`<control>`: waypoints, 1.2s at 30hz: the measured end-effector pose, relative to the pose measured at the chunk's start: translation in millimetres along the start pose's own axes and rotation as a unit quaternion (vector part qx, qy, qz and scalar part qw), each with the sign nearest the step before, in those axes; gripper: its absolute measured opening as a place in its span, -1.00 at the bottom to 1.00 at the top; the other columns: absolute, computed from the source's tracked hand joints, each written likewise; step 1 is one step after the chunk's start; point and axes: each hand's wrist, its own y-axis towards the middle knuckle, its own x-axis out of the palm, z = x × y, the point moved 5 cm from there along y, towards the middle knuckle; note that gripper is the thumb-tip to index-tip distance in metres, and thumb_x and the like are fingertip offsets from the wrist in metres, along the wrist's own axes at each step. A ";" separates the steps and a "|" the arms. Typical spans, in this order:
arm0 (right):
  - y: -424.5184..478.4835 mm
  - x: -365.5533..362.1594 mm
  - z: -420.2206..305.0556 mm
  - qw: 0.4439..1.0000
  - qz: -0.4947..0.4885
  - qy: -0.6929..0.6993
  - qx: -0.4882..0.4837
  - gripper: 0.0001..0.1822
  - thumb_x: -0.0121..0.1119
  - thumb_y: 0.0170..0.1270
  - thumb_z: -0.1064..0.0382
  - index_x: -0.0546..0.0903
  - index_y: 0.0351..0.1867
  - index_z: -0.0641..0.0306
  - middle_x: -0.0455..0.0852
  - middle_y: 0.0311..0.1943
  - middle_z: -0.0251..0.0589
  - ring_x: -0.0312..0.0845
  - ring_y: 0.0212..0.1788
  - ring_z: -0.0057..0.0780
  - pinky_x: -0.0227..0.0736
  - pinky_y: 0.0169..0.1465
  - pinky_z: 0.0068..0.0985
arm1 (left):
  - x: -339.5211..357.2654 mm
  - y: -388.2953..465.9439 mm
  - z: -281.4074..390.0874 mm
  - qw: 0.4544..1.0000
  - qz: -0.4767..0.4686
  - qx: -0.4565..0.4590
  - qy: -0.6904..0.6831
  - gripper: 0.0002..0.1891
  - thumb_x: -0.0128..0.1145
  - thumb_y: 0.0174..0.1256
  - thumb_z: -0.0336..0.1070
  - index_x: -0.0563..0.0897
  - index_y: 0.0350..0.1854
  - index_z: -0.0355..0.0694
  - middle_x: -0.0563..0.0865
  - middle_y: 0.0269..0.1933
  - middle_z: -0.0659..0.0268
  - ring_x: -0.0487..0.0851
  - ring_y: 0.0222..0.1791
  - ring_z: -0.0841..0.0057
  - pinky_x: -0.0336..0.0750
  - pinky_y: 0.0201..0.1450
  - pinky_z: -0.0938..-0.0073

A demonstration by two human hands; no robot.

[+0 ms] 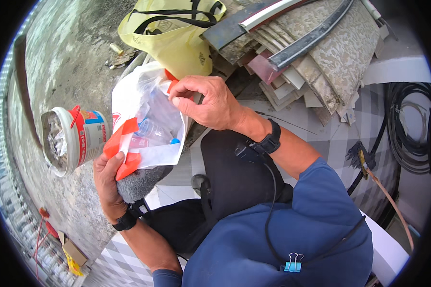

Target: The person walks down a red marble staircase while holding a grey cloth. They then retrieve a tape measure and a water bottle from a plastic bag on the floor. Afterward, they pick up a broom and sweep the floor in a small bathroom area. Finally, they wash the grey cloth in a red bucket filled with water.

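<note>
A white plastic bag (pixel 129 89) with orange-red handle strips hangs open in front of me. Inside it lie clear plastic bottles (pixel 154 131), at least one with a blue cap, partly covered by crumpled clear film. My left hand (pixel 109 172) grips the bag's near left edge by an orange strip (pixel 125 134), thumb on top. At the far right edge, the curled fingers of my right hand (pixel 208 104) pinch the other orange side of the bag; the fingertips partly hide the grip. A grey fuzzy cloth or slipper (pixel 143 181) shows just below the bag.
Left of the bag stands a white bucket (pixel 89 138) with rubbish in it. Beyond are a yellow tote bag (pixel 179 46) and stacked tiles (pixel 330 64) topped with a dark curved strip (pixel 312 36). On the right are a brush (pixel 361 158) and coiled black hose (pixel 409 129).
</note>
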 end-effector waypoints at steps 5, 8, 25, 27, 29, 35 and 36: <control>34.6 68.1 -35.6 0.968 -0.230 -0.030 -0.098 -0.88 0.26 0.22 0.39 0.73 -0.25 0.36 0.80 -0.27 -0.08 0.74 -0.25 -0.27 0.61 -0.09 -0.41 | -5.0 -4.5 4.4 1.000 0.001 -0.011 -0.019 -0.77 0.22 0.38 -0.39 0.77 -0.08 -0.48 0.83 -0.24 0.20 0.74 -0.34 0.62 0.61 -0.20 0.59; 44.2 102.6 26.1 0.842 -0.464 -0.271 0.050 -0.75 0.20 0.23 0.26 0.74 -0.21 0.42 0.77 -0.31 0.13 0.73 -0.25 0.09 0.60 -0.06 -0.17 | -6.1 -9.9 4.5 1.000 0.000 -0.001 -0.007 -0.74 0.23 0.40 -0.36 0.77 -0.05 -0.48 0.83 -0.23 0.20 0.75 -0.32 0.62 0.61 -0.20 0.58; 43.8 123.4 61.5 0.826 -0.288 -0.478 -0.080 -0.78 0.32 0.14 0.20 0.69 -0.24 0.27 0.75 -0.39 0.03 0.75 -0.21 0.03 0.66 -0.17 -0.12 | -31.1 -15.7 14.0 0.982 0.089 0.129 -0.103 -0.68 0.21 0.43 -0.31 0.74 0.03 -0.50 0.83 -0.18 0.13 0.80 -0.26 0.52 0.68 -0.13 0.52; 46.0 131.6 37.2 0.863 -0.287 -0.395 -0.128 -0.78 0.32 0.16 0.19 0.70 -0.24 0.27 0.76 -0.39 0.03 0.75 -0.26 0.04 0.66 -0.17 -0.12 | -34.8 -16.5 14.3 0.980 0.102 0.127 -0.117 -0.67 0.21 0.43 -0.31 0.74 0.03 -0.50 0.83 -0.18 0.13 0.80 -0.25 0.53 0.67 -0.13 0.53; 43.4 139.0 19.4 0.882 -0.299 -0.294 -0.216 -0.75 0.33 0.18 0.15 0.70 -0.25 0.29 0.77 -0.38 0.06 0.74 -0.29 0.09 0.65 -0.16 -0.10 | -37.4 -17.4 13.7 0.980 0.106 0.122 -0.115 -0.67 0.19 0.44 -0.32 0.73 0.05 -0.51 0.83 -0.14 0.10 0.81 -0.22 0.50 0.68 -0.09 0.50; 41.5 164.8 37.0 0.810 -0.414 -0.414 -0.031 -0.77 0.34 0.22 0.14 0.74 -0.26 0.26 0.76 -0.34 0.05 0.75 -0.25 0.06 0.65 -0.16 -0.15 | -43.4 -23.9 14.8 0.978 0.125 0.130 -0.106 -0.67 0.21 0.44 -0.31 0.74 0.04 -0.52 0.84 -0.17 0.12 0.80 -0.25 0.53 0.66 -0.12 0.53; 35.7 167.0 47.4 0.791 -0.448 -0.417 -0.015 -0.73 0.32 0.21 0.17 0.72 -0.16 0.32 0.75 -0.27 0.05 0.75 -0.18 0.05 0.67 -0.17 -0.18 | -42.5 -25.0 16.6 0.977 0.126 0.134 -0.105 -0.67 0.21 0.44 -0.31 0.74 0.04 -0.52 0.84 -0.17 0.12 0.80 -0.24 0.53 0.66 -0.11 0.53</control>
